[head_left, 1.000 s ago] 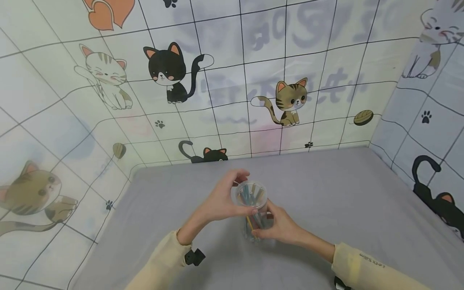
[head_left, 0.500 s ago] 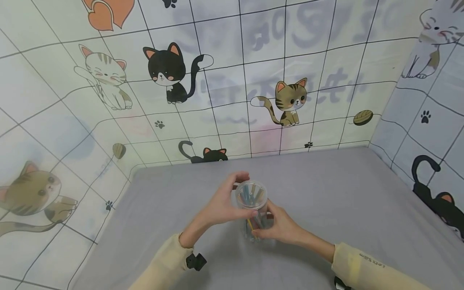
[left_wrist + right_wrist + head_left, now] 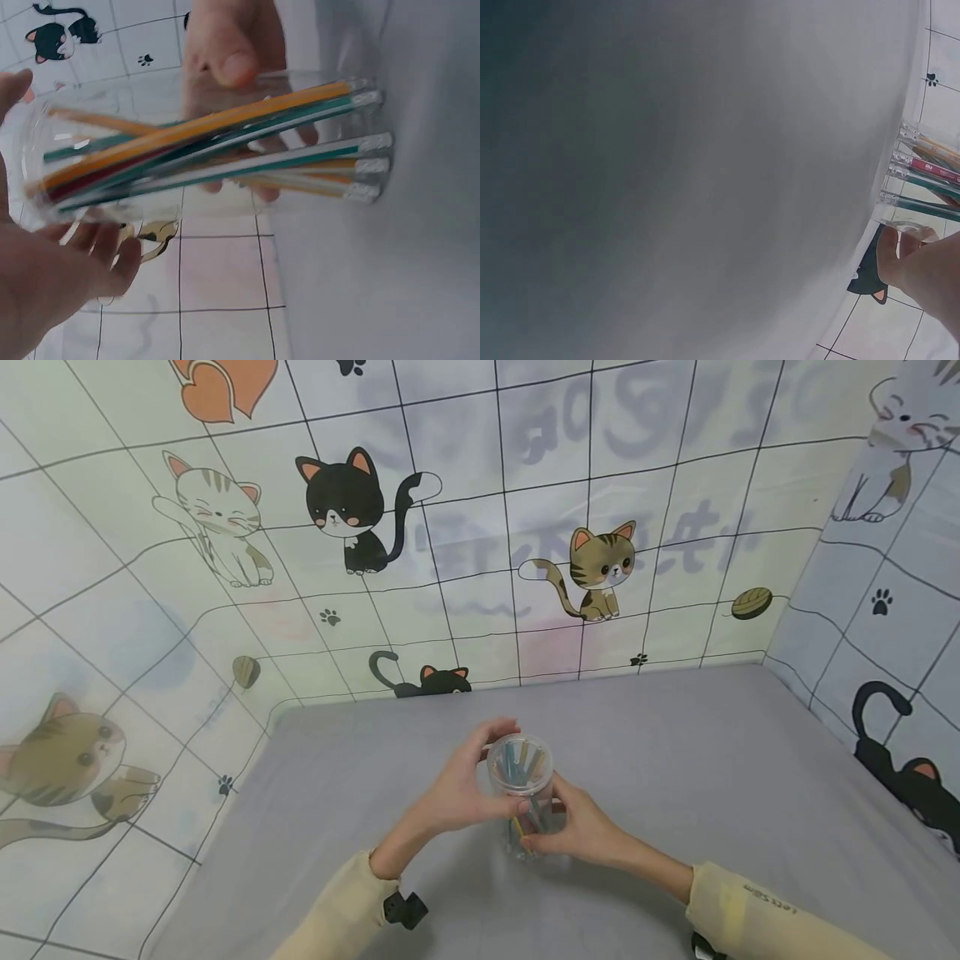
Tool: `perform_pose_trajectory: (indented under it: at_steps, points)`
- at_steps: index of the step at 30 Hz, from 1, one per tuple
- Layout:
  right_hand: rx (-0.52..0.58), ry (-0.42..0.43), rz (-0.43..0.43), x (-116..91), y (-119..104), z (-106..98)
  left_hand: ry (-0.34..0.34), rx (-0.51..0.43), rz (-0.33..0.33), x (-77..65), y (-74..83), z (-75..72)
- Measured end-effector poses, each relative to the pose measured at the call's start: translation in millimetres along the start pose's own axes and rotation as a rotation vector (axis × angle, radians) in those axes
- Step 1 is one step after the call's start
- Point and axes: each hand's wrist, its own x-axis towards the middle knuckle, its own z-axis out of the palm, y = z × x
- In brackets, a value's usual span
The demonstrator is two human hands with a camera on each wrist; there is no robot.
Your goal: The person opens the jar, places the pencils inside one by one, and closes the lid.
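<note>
A clear plastic jar (image 3: 521,762) stands upright on the grey cloth. Pencil-like sticks (image 3: 187,137), orange, green, white and dark red, with clear or silvery ends, lean inside it. My left hand (image 3: 459,785) curls loosely around the jar's round top, thumb on the near side and fingers behind. In the left wrist view, little gaps show between those fingers and the wall. Lower down, my right hand (image 3: 588,831) grips the body from the right, thumb in front. The right wrist view catches the jar's base end beside part of my right hand (image 3: 930,274).
Grey cloth (image 3: 675,752) covers the tabletop. A white sheet with grid lines and cartoon cats (image 3: 345,510) hangs behind it and along both sides. A small black thing (image 3: 405,910) sits at the left sleeve's cuff.
My left thumb has slid slightly down and left along the jar's near side, and the wrist has dropped a little. The jar and my right hand keep their places.
</note>
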Motion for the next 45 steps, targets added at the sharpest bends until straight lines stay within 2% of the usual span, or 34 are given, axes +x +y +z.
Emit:
perform_pose_trajectory:
  at_steps: [4,6,8,11,14,18,21,25,28,30,33,35,37,42,45]
  points:
    - [0.004,-0.002,-0.008,0.1,-0.2,0.4,0.073,0.040,-0.053,-2.8,-0.2,6.3]
    - [-0.001,-0.001,-0.010,0.0,0.2,0.6,0.075,0.055,-0.048,-2.7,-0.1,5.9]
    - [-0.008,0.002,-0.007,0.3,0.4,1.1,0.044,0.052,-0.028,-1.6,-0.6,2.7]
    - [-0.012,0.006,-0.004,0.6,0.7,1.6,-0.039,0.001,-0.010,0.3,-1.6,-3.0]
    - [-0.008,0.005,-0.007,0.6,0.6,2.0,-0.069,-0.057,-0.040,-0.4,-2.5,-3.7]
    - [-0.005,0.002,-0.016,0.2,-0.1,1.8,0.009,-0.048,-0.089,-3.2,-1.9,2.8]
    - [-0.007,0.004,-0.017,0.6,-1.2,1.3,0.046,-0.004,-0.071,-2.8,-1.8,4.2]
    - [-0.009,0.004,-0.012,1.5,-1.7,0.6,-0.018,0.013,-0.007,-0.9,-1.2,-3.4]
    - [-0.009,0.005,-0.013,1.5,-1.0,0.4,-0.062,0.003,-0.008,-1.3,-1.3,-6.6]
    - [-0.009,0.006,-0.022,1.5,-0.1,0.5,-0.034,0.001,-0.033,-2.3,-1.9,-2.9]
    - [-0.013,0.009,-0.027,1.2,-0.1,0.8,0.062,0.017,-0.066,-3.4,-1.5,5.7]
    - [-0.014,0.010,-0.026,1.2,-0.3,0.9,0.093,0.036,-0.058,-2.2,-1.3,7.4]
    - [-0.016,0.009,-0.019,1.0,-0.9,0.9,0.072,0.054,-0.043,-0.6,-1.0,3.4]
    - [-0.013,0.001,-0.018,0.9,-0.3,0.2,-0.110,-0.027,-0.013,4.0,-2.5,-13.2]
    - [-0.018,-0.001,-0.021,0.7,0.4,-0.1,-0.130,-0.048,-0.040,3.3,0.7,-11.2]
